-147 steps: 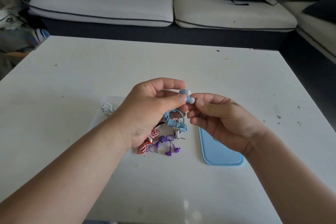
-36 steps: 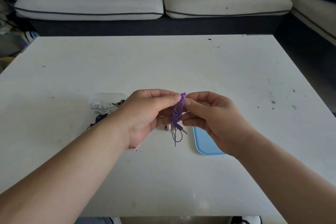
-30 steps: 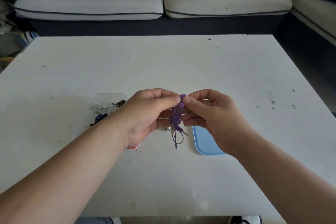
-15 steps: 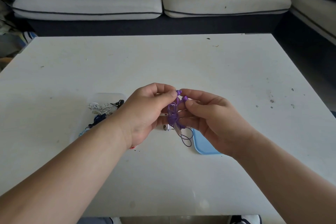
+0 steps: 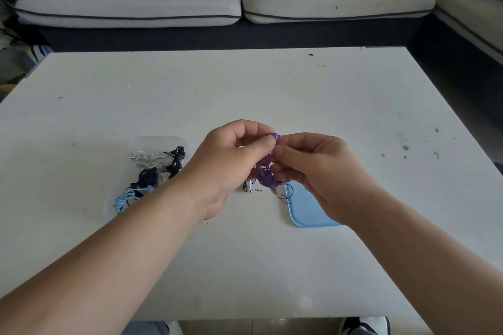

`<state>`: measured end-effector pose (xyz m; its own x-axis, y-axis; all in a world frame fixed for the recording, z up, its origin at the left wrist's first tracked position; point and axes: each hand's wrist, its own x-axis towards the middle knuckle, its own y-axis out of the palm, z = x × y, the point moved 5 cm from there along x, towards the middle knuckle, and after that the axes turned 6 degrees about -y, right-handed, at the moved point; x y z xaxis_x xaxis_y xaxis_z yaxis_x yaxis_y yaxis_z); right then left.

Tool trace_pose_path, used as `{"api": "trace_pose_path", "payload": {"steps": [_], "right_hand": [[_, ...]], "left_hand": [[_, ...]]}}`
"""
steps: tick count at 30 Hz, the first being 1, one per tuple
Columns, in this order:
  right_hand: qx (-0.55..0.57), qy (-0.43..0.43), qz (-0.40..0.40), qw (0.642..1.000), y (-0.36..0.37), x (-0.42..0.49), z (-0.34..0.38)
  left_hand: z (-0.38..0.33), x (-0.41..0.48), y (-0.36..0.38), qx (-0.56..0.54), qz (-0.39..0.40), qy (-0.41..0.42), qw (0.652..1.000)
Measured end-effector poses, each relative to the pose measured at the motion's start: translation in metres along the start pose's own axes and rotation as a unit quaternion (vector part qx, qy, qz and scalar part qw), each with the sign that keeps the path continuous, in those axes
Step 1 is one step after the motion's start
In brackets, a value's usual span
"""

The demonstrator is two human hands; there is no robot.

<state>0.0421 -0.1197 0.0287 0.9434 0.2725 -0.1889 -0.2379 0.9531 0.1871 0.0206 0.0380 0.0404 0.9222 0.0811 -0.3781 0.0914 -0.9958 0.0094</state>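
Observation:
Purple earphones (image 5: 265, 175), wound into a small bundle, hang above the white table (image 5: 272, 95) between both hands. My left hand (image 5: 231, 166) pinches the purple earbuds at the top with thumb and forefinger. My right hand (image 5: 318, 171) holds the cord bundle from the right, fingers curled round it. A loose purple loop and the plug dangle below the bundle. To the left, a clear plastic box (image 5: 163, 141) holds white, black, dark blue and light blue earphones (image 5: 152, 168).
A light blue lid (image 5: 307, 212) lies flat on the table under my right hand. Another small white earphone plug (image 5: 251, 187) lies between the hands on the table. A grey sofa (image 5: 217, 0) runs along the far side.
Earlier I held light blue earphones; they now lie in the box. In the last second the purple cord got wound tighter, the dangling loop shortened, and both hands stayed close together.

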Motion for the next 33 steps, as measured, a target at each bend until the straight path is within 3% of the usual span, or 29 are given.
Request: {"api": "trace_pose_path", "payload": {"steps": [9,20,23,25,27,33], "right_hand": [[-0.003,0.006,-0.037,0.999,-0.026,-0.004,0.004],[-0.076,0.006,-0.028,0.997,-0.054,-0.02,0.013],[-0.079,0.019,-0.099,0.992,-0.081,-0.016,0.017],[-0.141,0.02,-0.176,0.974,-0.108,-0.011,0.014],[-0.259,0.023,-0.204,0.944,-0.126,-0.006,0.003],[-0.46,0.042,-0.126,0.878,-0.122,0.007,-0.038]], "left_hand": [[-0.001,0.004,0.018,0.064,-0.025,0.045,0.997],[0.008,0.007,0.053,0.009,0.009,0.003,1.0],[0.015,0.009,0.057,0.005,0.012,-0.017,1.0],[0.02,0.01,0.059,0.012,0.013,-0.025,1.0],[0.024,0.011,0.059,0.033,0.01,-0.024,0.999],[0.028,0.009,0.06,0.062,0.009,-0.025,0.998]]}}
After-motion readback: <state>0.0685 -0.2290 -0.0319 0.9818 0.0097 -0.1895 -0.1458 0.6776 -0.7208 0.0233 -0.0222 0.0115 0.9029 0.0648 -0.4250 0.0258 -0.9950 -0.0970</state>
